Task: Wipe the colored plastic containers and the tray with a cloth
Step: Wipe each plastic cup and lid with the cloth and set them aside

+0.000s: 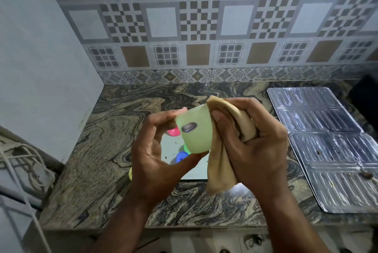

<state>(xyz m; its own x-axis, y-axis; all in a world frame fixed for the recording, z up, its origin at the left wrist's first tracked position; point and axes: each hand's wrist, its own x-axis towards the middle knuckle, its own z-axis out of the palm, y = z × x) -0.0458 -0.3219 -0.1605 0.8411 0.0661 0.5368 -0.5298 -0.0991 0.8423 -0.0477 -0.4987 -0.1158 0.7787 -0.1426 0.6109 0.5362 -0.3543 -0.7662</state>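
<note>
My left hand [155, 154] holds a pale green plastic container [194, 130] with an oval sticker, lifted above the counter. My right hand [253, 140] grips a beige cloth [221, 162] and presses it against the container's right side and rim; the cloth's tail hangs down. Under my hands lies a white tray [196, 173], mostly hidden. On it I see a pink container [173, 131], a blue one [181, 156] and a green one [186, 148]. A yellow container [130, 174] peeks out left of my left wrist.
The marbled stone counter [106, 150] meets a tiled wall behind and a plain wall on the left. A ribbed silver foil sheet [327, 142] with a few crumbs covers the counter's right side. A white wire rack [20, 162] stands at the far left.
</note>
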